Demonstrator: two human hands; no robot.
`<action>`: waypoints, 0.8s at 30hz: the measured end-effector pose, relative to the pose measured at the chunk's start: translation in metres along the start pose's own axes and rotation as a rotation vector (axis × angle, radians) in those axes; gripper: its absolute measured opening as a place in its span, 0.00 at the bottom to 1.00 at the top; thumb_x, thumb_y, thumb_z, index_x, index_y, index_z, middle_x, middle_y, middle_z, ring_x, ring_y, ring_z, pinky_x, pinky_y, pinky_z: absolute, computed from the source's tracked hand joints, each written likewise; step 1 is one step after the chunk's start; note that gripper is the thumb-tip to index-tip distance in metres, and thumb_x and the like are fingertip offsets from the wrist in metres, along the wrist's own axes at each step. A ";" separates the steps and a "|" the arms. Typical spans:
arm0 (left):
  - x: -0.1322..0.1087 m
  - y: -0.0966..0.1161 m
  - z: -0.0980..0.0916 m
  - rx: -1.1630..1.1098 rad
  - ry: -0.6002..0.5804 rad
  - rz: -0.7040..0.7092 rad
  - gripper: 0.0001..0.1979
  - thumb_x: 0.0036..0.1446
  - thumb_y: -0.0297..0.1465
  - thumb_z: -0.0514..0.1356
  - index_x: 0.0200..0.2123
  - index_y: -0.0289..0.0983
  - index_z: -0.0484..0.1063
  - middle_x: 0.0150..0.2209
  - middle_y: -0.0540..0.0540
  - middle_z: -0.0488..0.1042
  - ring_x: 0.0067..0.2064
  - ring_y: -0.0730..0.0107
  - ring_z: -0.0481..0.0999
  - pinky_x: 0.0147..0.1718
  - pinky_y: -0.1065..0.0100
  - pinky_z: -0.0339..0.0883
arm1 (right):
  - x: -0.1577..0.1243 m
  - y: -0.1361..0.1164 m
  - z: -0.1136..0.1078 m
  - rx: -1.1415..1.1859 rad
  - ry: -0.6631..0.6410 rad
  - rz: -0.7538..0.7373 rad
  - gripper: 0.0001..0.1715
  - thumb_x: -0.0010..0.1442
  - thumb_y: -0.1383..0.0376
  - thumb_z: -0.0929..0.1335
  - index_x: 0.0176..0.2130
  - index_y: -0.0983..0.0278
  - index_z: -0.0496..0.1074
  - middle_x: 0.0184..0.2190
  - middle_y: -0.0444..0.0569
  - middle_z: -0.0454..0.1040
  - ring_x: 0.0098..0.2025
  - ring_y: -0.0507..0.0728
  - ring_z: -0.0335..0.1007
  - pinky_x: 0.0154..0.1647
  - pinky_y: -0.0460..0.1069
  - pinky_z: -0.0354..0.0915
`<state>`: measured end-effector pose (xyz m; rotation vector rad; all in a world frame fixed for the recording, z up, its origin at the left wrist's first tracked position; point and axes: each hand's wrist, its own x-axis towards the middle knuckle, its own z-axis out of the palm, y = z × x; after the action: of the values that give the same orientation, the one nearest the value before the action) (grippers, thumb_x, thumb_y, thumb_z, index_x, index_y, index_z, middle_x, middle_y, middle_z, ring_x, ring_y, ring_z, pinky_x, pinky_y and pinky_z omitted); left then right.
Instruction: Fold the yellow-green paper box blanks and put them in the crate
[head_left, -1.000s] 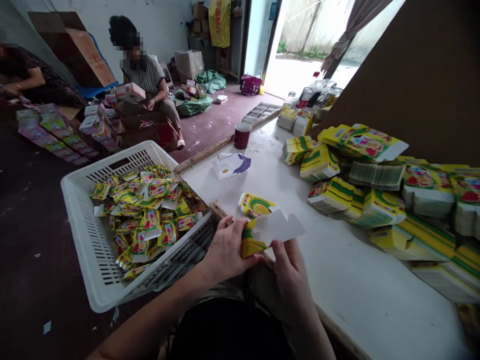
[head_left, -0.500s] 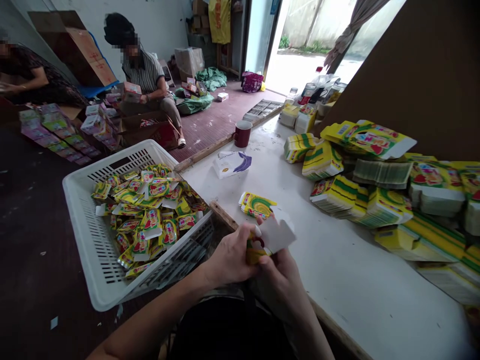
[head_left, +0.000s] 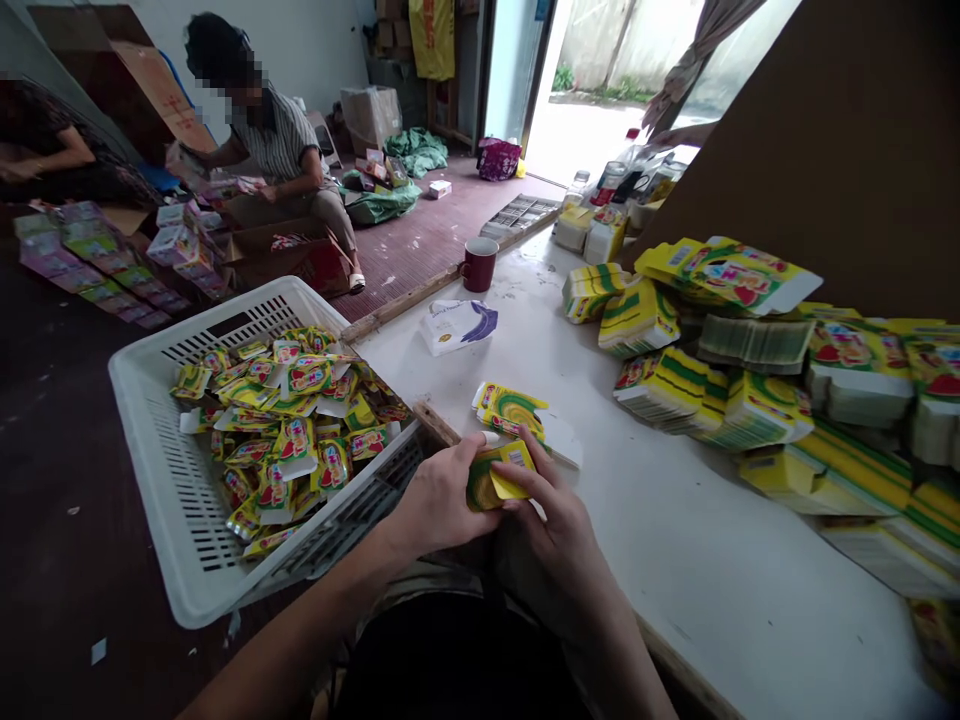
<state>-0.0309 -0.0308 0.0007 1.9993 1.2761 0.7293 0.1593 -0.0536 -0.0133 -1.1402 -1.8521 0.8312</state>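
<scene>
Inspecting the small yellow-and-green carton (head_left: 484,490), I found it over the near edge of the white surface (head_left: 675,570), between my hands and near a second carton (head_left: 510,408) lying there. My left grip (head_left: 439,500) was closed around its left end; my right grip (head_left: 559,515) pinched the other end, fingers over the barcode flap (head_left: 510,482) and thumb low beside it. I judged the card light, thin and springy, stiff along its folds, easily crushed on the broad faces, and probably somewhat slippery on the printed side. Hold was best taken along the folded edges, lightly; the flap called for fingertips only. Contents, if any, could not be determined. A white basket (head_left: 154,410) of similar packs (head_left: 292,440) stood to my left.
</scene>
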 end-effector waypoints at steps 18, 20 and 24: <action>0.021 -0.035 -0.027 -1.050 0.849 -0.384 0.35 0.51 0.59 0.56 0.56 0.46 0.61 0.67 0.44 0.56 0.69 0.58 0.51 0.64 0.58 0.51 | 0.037 0.054 -0.005 -0.411 0.322 0.332 0.17 0.57 0.60 0.68 0.44 0.66 0.73 0.40 0.60 0.71 0.43 0.67 0.69 0.47 0.64 0.66; 0.019 -0.036 -0.015 -1.047 0.666 -0.449 0.36 0.45 0.48 0.68 0.54 0.41 0.63 0.63 0.38 0.62 0.66 0.53 0.59 0.63 0.55 0.53 | 0.041 0.060 -0.004 -0.444 0.317 0.342 0.12 0.55 0.62 0.68 0.38 0.65 0.74 0.37 0.58 0.70 0.41 0.68 0.67 0.45 0.64 0.65; 0.013 -0.027 0.010 -1.010 0.288 -0.446 0.29 0.45 0.40 0.71 0.48 0.35 0.68 0.46 0.38 0.76 0.50 0.57 0.75 0.54 0.56 0.66 | 0.039 0.059 -0.002 -0.477 0.343 0.345 0.06 0.54 0.62 0.68 0.33 0.63 0.69 0.34 0.55 0.69 0.39 0.65 0.65 0.43 0.60 0.64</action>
<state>-0.0338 -0.0123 -0.0252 0.7919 1.1031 1.1495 0.1737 0.0043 -0.0502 -1.8141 -1.6246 0.3382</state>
